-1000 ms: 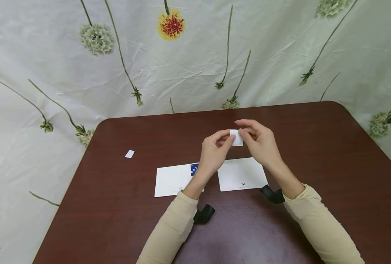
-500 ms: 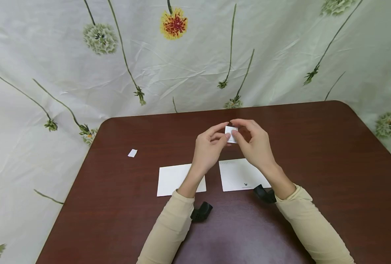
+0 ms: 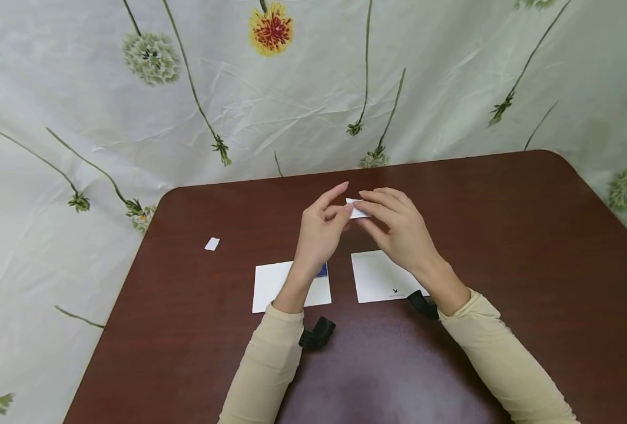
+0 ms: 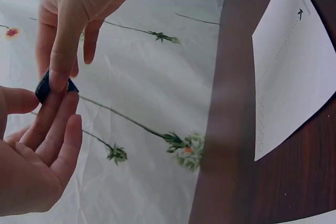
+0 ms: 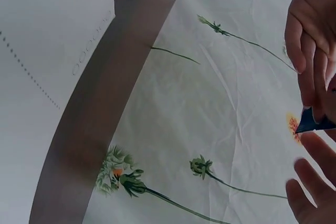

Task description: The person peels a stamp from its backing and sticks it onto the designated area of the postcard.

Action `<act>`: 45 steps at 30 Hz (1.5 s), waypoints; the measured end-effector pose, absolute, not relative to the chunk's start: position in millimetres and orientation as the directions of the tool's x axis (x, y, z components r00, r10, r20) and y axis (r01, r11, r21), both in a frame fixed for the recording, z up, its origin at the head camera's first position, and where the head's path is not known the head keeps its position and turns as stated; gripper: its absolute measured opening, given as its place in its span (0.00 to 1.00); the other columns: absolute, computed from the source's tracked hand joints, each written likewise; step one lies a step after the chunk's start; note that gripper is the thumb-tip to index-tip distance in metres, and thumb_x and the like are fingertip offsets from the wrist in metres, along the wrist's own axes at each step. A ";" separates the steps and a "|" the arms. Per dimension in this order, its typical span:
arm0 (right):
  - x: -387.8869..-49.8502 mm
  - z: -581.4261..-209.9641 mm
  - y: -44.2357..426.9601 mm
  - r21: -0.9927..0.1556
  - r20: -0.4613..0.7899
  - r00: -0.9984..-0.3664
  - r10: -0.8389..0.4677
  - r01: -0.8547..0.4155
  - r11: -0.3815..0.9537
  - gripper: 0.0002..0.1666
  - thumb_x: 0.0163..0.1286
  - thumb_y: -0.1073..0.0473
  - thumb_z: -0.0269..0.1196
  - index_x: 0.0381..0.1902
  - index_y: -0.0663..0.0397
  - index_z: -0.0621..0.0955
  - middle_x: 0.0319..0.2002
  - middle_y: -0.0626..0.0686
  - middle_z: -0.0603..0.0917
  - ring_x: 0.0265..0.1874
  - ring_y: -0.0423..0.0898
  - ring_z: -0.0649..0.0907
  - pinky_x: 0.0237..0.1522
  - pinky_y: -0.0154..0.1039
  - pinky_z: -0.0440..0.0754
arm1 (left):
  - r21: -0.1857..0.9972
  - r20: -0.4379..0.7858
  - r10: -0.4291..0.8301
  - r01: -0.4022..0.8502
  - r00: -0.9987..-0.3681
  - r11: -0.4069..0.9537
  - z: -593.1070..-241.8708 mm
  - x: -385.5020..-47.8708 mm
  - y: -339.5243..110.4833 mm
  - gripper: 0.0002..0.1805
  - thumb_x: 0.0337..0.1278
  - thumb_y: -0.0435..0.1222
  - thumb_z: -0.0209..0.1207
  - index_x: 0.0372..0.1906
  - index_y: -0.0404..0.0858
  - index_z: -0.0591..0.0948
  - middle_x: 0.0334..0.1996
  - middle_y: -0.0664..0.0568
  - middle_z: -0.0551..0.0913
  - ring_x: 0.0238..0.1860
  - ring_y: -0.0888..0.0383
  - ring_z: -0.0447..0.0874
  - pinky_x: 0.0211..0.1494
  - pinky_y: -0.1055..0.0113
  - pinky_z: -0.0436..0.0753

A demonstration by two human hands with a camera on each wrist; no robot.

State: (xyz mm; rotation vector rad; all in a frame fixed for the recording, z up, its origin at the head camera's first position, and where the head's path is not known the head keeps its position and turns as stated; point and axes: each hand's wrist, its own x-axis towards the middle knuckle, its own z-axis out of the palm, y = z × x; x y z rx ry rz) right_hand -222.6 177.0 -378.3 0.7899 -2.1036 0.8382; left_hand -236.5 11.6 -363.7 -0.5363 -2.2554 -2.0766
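Both hands hold one small square piece (image 3: 357, 208) above the back part of the table; its white side shows in the head view, and a dark blue side (image 4: 44, 87) in the left wrist view. My left hand (image 3: 318, 231) pinches the piece's left edge, its index finger raised off it. My right hand (image 3: 398, 229) pinches the right part between thumb and fingers. Below the hands lie two white envelopes: the left one (image 3: 273, 285) has a blue patch (image 3: 322, 271) partly hidden by my left wrist, and the right one (image 3: 379, 280) bears a small dark bird mark.
A small white paper piece (image 3: 212, 244) lies on the brown table (image 3: 186, 330) to the left. Behind the table hangs a pale cloth (image 3: 302, 88) with printed flowers. Black wrist devices sit under both forearms, the right one close to the right envelope's lower corner.
The hands and the square piece have shifted left. The piece has tilted from facing the head camera to lying flatter, and my left index finger has lifted away from it.
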 end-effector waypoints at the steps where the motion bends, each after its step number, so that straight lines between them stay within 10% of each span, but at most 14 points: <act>1: -223.0 -378.4 176.6 -0.308 0.802 -0.539 -0.258 -0.742 0.595 0.16 0.54 0.71 0.71 0.42 0.63 0.85 0.47 0.61 0.83 0.51 0.59 0.76 0.57 0.47 0.69 | 0.960 0.256 0.233 0.275 -0.938 0.052 -363.3 -236.2 11.0 0.20 0.66 0.31 0.54 0.62 0.36 0.75 0.33 0.40 0.85 0.35 0.52 0.84 0.44 0.56 0.81; 17: -216.8 -371.2 180.7 -0.767 0.548 -0.828 -0.120 -0.554 0.324 0.20 0.65 0.72 0.61 0.55 0.64 0.73 0.23 0.53 0.81 0.22 0.45 0.75 0.25 0.31 0.70 | 0.897 0.241 0.285 0.325 -0.928 0.300 -359.0 -234.5 5.0 0.14 0.65 0.41 0.58 0.42 0.34 0.85 0.37 0.50 0.83 0.37 0.55 0.79 0.39 0.62 0.77; 29: -211.3 -372.9 170.2 -0.362 0.776 -0.598 -0.199 -0.681 0.636 0.24 0.49 0.59 0.77 0.44 0.62 0.84 0.45 0.58 0.83 0.46 0.54 0.79 0.48 0.46 0.76 | 0.869 0.304 0.174 0.347 -0.937 0.352 -357.8 -231.9 8.8 0.12 0.63 0.41 0.59 0.35 0.36 0.86 0.28 0.51 0.86 0.29 0.59 0.85 0.29 0.65 0.78; 45: -207.1 -372.2 165.7 -0.531 0.768 -0.640 -0.025 -0.658 0.534 0.08 0.61 0.71 0.66 0.39 0.68 0.85 0.34 0.58 0.86 0.32 0.47 0.84 0.31 0.28 0.74 | 0.855 0.407 0.238 0.460 -0.882 0.241 -361.2 -229.7 12.3 0.14 0.63 0.38 0.59 0.50 0.36 0.78 0.44 0.47 0.80 0.45 0.57 0.78 0.40 0.64 0.78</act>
